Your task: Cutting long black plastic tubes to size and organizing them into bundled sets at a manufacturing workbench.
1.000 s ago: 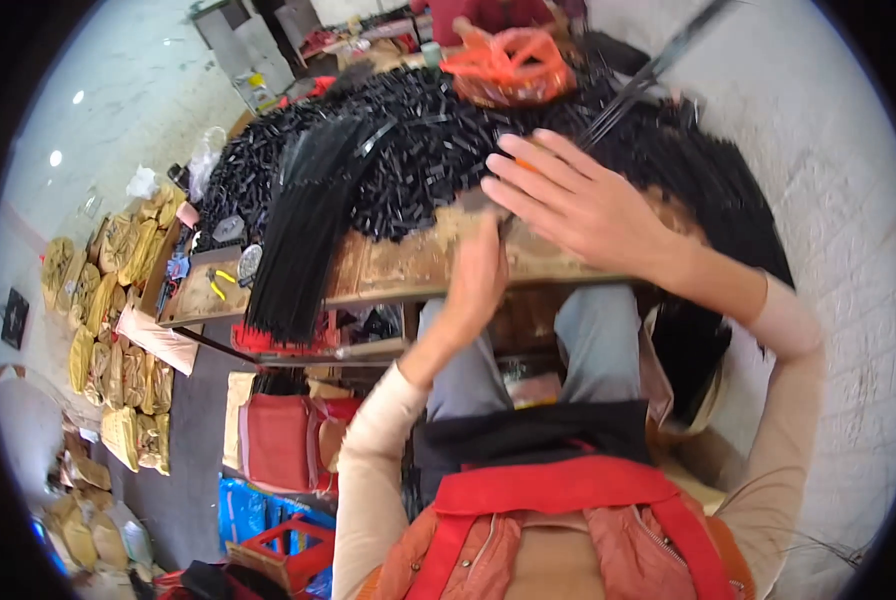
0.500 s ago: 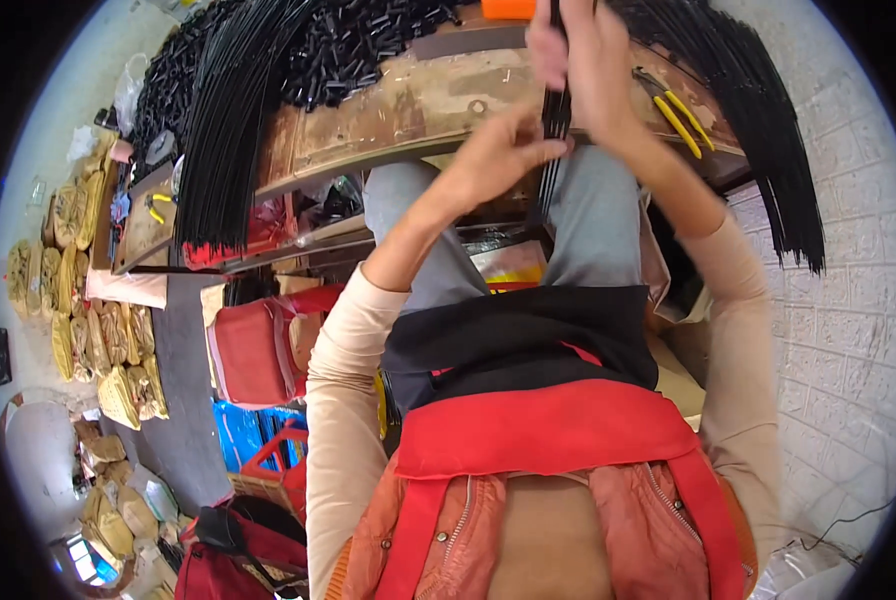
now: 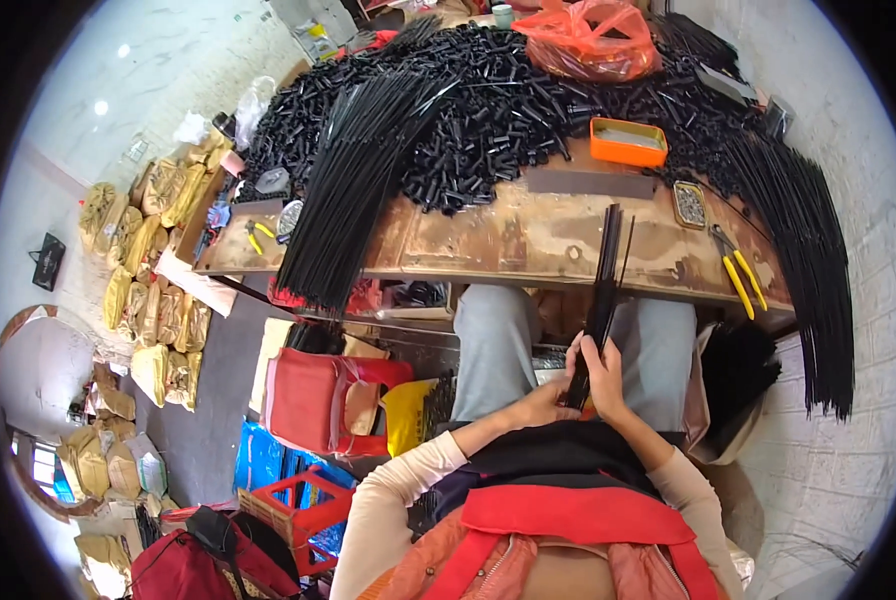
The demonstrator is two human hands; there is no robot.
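Over my lap, just in front of the table edge, I hold a narrow bundle of thin black rods (image 3: 602, 285) upright, tilted slightly. My right hand (image 3: 602, 373) is closed round its lower part. Against the bundle's lower end, my left hand (image 3: 551, 398) is closed too, its fingers partly hidden. One rod stands a little apart from the others at the top. Beyond the bundle is the wooden table (image 3: 458, 245), with a heap of short black tubes (image 3: 488, 130). Long black rods (image 3: 358, 190) hang over the table's edge at the left, and more black rods (image 3: 813, 270) at the right.
Yellow-handled pliers (image 3: 738, 272) lie at the table's right, near a small tin of metal bits (image 3: 689, 205). Behind a flat dark bar (image 3: 590, 184) stand an orange tray (image 3: 628, 142) and a red plastic bag (image 3: 593, 42). A red stool (image 3: 308, 400) is at my left.
My hands have come down from above the table edge to my lap, bringing the rods with them. The head view has tilted up, showing more of the table.
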